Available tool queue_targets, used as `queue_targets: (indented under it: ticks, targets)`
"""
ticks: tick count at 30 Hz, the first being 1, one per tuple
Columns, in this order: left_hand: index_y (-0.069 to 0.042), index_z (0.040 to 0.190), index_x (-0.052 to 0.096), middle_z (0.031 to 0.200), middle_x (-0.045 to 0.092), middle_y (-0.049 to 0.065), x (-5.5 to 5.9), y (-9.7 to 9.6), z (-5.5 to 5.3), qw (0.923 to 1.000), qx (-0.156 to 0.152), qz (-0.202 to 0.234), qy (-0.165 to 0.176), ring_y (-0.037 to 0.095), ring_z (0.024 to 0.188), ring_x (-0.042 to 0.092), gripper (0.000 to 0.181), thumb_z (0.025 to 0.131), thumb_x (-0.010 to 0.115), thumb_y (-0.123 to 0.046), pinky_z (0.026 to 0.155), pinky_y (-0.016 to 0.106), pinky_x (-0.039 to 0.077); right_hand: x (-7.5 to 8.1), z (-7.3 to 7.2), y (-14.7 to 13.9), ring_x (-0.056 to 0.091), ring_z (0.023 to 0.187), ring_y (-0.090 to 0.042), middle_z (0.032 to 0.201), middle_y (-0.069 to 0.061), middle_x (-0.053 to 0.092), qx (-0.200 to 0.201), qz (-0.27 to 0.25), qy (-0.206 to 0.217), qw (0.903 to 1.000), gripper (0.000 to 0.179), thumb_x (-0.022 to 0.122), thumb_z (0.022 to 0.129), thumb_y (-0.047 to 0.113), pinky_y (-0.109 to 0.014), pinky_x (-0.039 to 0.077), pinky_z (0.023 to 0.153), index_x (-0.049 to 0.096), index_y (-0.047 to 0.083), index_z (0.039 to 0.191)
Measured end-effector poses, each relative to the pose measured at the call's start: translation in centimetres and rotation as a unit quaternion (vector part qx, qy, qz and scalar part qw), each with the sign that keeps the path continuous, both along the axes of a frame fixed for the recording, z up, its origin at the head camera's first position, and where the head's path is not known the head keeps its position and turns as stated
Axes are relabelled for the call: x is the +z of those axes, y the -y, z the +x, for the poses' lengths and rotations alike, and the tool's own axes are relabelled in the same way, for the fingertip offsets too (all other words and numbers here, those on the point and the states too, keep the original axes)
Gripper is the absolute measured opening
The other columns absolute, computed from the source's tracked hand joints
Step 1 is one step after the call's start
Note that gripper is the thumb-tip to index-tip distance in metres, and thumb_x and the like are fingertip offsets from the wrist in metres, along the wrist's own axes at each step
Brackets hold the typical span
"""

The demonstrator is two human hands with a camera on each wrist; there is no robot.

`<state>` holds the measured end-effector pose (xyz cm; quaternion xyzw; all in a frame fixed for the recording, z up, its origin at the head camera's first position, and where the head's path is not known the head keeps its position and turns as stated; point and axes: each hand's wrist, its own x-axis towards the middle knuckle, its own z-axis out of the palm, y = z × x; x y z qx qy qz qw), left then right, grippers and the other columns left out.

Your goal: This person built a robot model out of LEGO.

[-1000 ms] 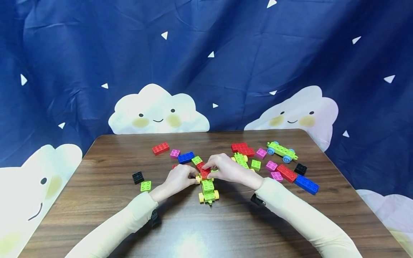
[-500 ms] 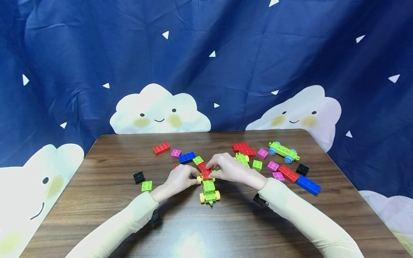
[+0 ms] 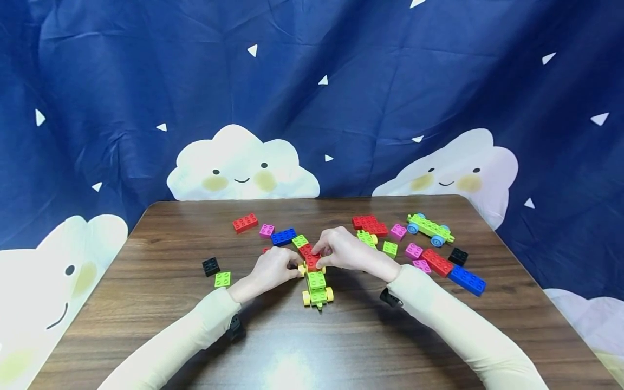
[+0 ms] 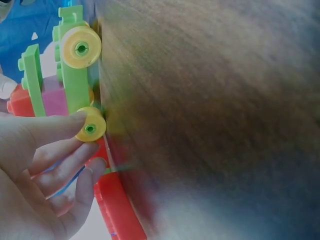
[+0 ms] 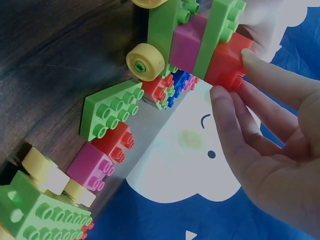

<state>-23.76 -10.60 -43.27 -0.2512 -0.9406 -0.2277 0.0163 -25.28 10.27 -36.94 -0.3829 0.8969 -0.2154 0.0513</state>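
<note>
A toy car stands on the table in front of me, built on a green wheeled base (image 3: 319,296) with yellow wheels. On the base, in the right wrist view, a pink brick (image 5: 187,44) carries a flat green piece (image 5: 214,42), topped by a red brick (image 5: 227,62). My right hand (image 3: 347,252) pinches that red brick between thumb and fingertips. At the car's left side, my left hand (image 3: 270,269) holds a yellow wheel (image 4: 91,126), thumb against it and fingers curled beneath. Part of the car's far end is hidden behind my hands.
Loose bricks lie around: a blue brick (image 3: 284,236), a red one (image 3: 245,222) and a black one (image 3: 211,266) on the left. Farther right are a second green wheeled base (image 3: 365,239), one with blue wheels (image 3: 431,229), and a long blue brick (image 3: 467,280).
</note>
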Motion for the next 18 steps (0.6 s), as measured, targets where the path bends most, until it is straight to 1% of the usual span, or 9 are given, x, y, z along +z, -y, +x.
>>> queue_targets:
  ticks: [4, 8, 12, 14, 18]
  targets:
    - [-0.011, 0.092, 0.078, 0.088, 0.077, 0.001, -0.1, 0.1, 0.0, 1.0000, 0.002, -0.001, -0.005, 0.015, 0.079, 0.070, 0.015, 0.080, 0.081, -0.019, 0.065, 0.032, 0.056, -0.1, 0.1, 0.0, 0.069, 0.076, -0.010, 0.088, -0.007, 0.072, -0.014, -0.013, 0.003, 0.9998, 0.026, 0.084, 0.077, 0.014, -0.018, 0.055, 0.069, 0.078, 0.005, 0.101]
    - [-0.011, 0.091, 0.078, 0.086, 0.077, 0.000, -0.3, 0.2, -0.1, 0.9999, 0.008, -0.002, -0.009, 0.014, 0.079, 0.070, 0.015, 0.079, 0.082, -0.019, 0.064, 0.032, 0.055, -0.3, 0.1, -0.2, 0.071, 0.078, -0.011, 0.091, -0.009, 0.074, -0.002, -0.031, 0.006, 0.9995, 0.026, 0.083, 0.079, 0.014, -0.018, 0.056, 0.070, 0.078, 0.003, 0.102]
    - [-0.012, 0.091, 0.078, 0.087, 0.077, 0.000, -0.3, 0.1, -0.1, 1.0000, 0.008, 0.002, -0.002, 0.014, 0.079, 0.070, 0.014, 0.079, 0.081, -0.018, 0.063, 0.031, 0.055, -0.2, 0.1, -0.5, 0.069, 0.078, -0.009, 0.095, -0.011, 0.075, 0.011, -0.034, 0.007, 0.9993, 0.027, 0.081, 0.081, 0.012, -0.021, 0.057, 0.071, 0.077, 0.002, 0.105]
    - [-0.011, 0.092, 0.078, 0.088, 0.077, 0.001, -0.2, 0.0, -0.1, 1.0000, 0.008, 0.004, 0.004, 0.014, 0.078, 0.070, 0.014, 0.080, 0.081, -0.018, 0.063, 0.031, 0.055, -0.2, 0.1, -0.8, 0.068, 0.078, -0.009, 0.096, -0.011, 0.076, 0.008, -0.037, 0.010, 0.9992, 0.027, 0.081, 0.081, 0.012, -0.022, 0.057, 0.072, 0.077, 0.002, 0.106]
    - [-0.011, 0.093, 0.078, 0.089, 0.077, 0.001, -0.2, -0.1, 0.0, 0.9999, 0.008, 0.007, 0.010, 0.014, 0.078, 0.069, 0.015, 0.081, 0.080, -0.018, 0.063, 0.031, 0.054, -0.5, 0.2, -1.1, 0.068, 0.077, -0.008, 0.095, -0.010, 0.076, -0.004, -0.046, 0.013, 0.9988, 0.028, 0.082, 0.080, 0.014, -0.021, 0.057, 0.071, 0.077, 0.002, 0.104]
